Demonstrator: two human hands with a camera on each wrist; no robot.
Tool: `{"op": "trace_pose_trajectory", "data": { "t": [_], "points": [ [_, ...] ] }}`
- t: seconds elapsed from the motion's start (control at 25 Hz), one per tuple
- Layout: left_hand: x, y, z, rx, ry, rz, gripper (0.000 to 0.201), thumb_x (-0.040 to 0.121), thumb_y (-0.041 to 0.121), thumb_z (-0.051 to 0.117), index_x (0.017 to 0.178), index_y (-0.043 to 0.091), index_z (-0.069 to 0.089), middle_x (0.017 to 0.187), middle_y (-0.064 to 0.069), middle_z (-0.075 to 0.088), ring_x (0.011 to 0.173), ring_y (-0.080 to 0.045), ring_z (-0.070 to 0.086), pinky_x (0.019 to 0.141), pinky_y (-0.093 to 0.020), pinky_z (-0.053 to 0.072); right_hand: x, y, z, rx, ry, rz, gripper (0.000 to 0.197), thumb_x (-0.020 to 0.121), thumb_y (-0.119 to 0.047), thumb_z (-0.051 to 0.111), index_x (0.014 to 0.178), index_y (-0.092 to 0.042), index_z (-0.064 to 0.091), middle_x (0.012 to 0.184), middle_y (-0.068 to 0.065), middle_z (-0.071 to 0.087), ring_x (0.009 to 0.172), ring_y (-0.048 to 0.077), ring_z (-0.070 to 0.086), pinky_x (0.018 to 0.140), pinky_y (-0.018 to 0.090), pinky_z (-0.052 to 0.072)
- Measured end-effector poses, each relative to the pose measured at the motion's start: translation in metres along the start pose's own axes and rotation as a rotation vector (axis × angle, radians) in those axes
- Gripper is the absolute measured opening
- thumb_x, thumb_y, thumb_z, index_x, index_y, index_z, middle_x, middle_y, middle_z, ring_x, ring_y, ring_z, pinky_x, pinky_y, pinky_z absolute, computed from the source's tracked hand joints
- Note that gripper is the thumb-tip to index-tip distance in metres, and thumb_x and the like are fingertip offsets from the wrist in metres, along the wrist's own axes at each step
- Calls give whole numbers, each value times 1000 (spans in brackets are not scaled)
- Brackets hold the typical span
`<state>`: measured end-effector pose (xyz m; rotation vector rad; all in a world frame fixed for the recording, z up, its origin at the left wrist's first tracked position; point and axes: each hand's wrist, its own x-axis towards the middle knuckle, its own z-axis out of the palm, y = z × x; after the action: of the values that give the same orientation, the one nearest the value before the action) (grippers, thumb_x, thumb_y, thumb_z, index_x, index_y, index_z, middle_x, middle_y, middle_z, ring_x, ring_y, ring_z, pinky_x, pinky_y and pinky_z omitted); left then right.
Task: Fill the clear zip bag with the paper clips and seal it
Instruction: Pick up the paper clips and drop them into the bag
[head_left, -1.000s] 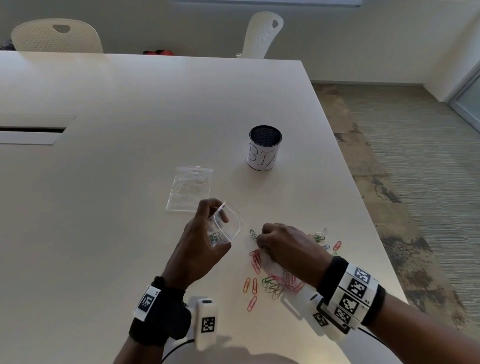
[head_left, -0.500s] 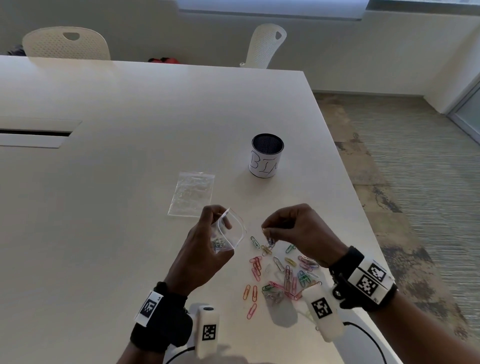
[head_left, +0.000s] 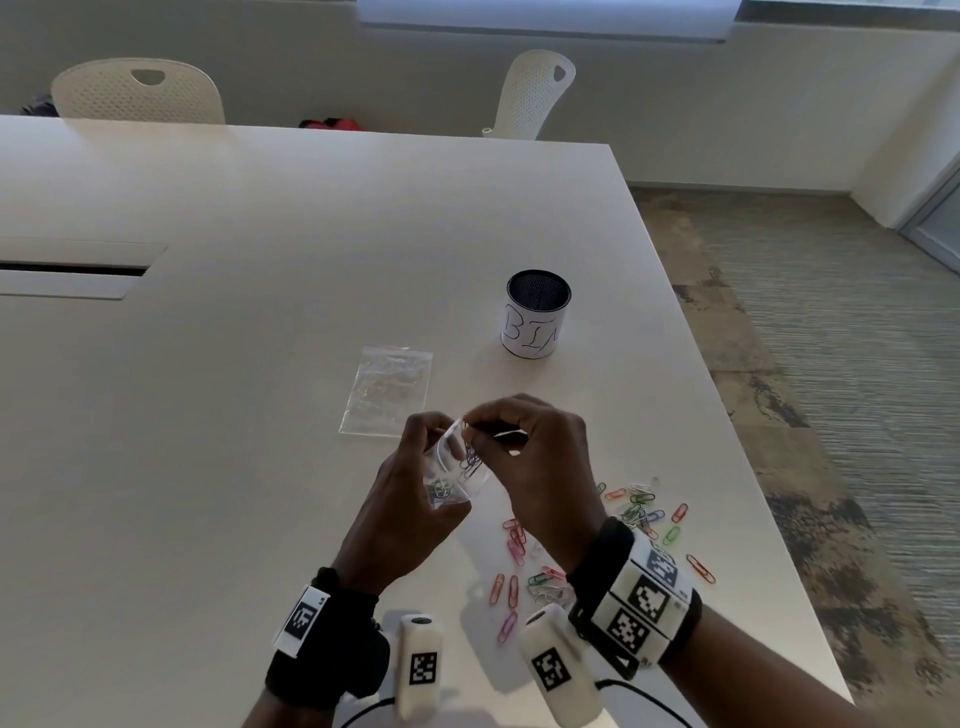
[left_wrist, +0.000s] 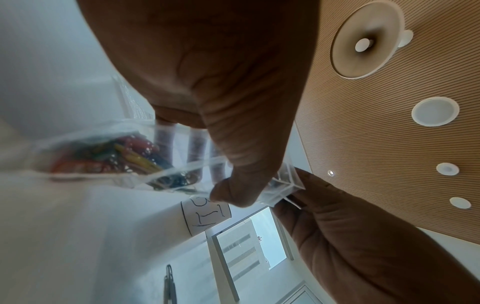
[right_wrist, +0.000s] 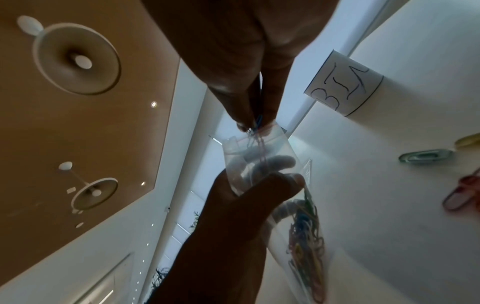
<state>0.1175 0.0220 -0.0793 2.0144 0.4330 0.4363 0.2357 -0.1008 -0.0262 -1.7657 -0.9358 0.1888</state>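
My left hand (head_left: 415, 488) holds a clear zip bag (head_left: 457, 467) up off the table with its mouth open. Coloured paper clips (right_wrist: 306, 236) lie bunched in the bag's bottom. My right hand (head_left: 519, 447) is at the bag's mouth and pinches a few paper clips (right_wrist: 255, 131) that hang down into the opening. In the left wrist view my left thumb presses the bag (left_wrist: 166, 162) against my fingers. Several loose paper clips (head_left: 639, 512) lie scattered on the white table (head_left: 208, 415) just right of and below the hands.
A second clear zip bag (head_left: 387, 389) lies flat on the table behind my hands. A black mesh cup with a white label reading BIN (head_left: 535, 314) stands beyond it to the right. The table's right edge (head_left: 727, 415) runs close by the clips. Two white chairs stand at the far side.
My right hand picked clips from the pile on the table, rose and moved left to the bag's mouth. My left hand kept holding the bag open in about the same place.
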Motion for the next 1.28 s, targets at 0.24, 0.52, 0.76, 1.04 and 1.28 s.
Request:
{"op": "trace_pose_trajectory", "data": {
  "t": [0.24,0.52,0.76,1.04,1.28],
  "points": [
    [0,-4,0,4,-1,1,68,79,-1,83,129,22,43,107,6,67,85,-13,72,66,-19,59,-4,-7,-8,-83,-128,-108,14,90,-6,77,103,-12,82,95,-1,80,83,3,75,77,19,61],
    [-1,-4,-4,29,14,26,68,79,0,84,127,24,44,112,9,62,91,-16,68,72,-31,65,10,21,-57,-207,-148,60,15,90,-11,78,104,-12,81,98,-1,81,86,4,75,84,23,62],
    [1,-3,-6,47,8,23,70,79,4,87,129,26,44,112,12,64,92,-14,68,71,-31,65,-12,38,-48,-674,-784,82,118,63,-74,80,157,-20,33,154,-5,39,135,14,41,116,33,38],
    [0,-3,-6,71,10,27,71,78,0,86,129,25,43,112,13,63,90,-14,67,71,-35,63,-29,47,-30,-643,-785,29,91,73,-59,82,144,-18,45,137,-2,46,120,15,46,106,33,49],
    [0,-3,-6,66,15,30,70,77,-3,83,128,25,44,111,10,63,86,-17,67,70,-35,62,-31,50,-28,-540,-688,-142,16,97,-25,68,110,-19,73,117,-2,66,102,13,62,89,34,58]
  ]
}}
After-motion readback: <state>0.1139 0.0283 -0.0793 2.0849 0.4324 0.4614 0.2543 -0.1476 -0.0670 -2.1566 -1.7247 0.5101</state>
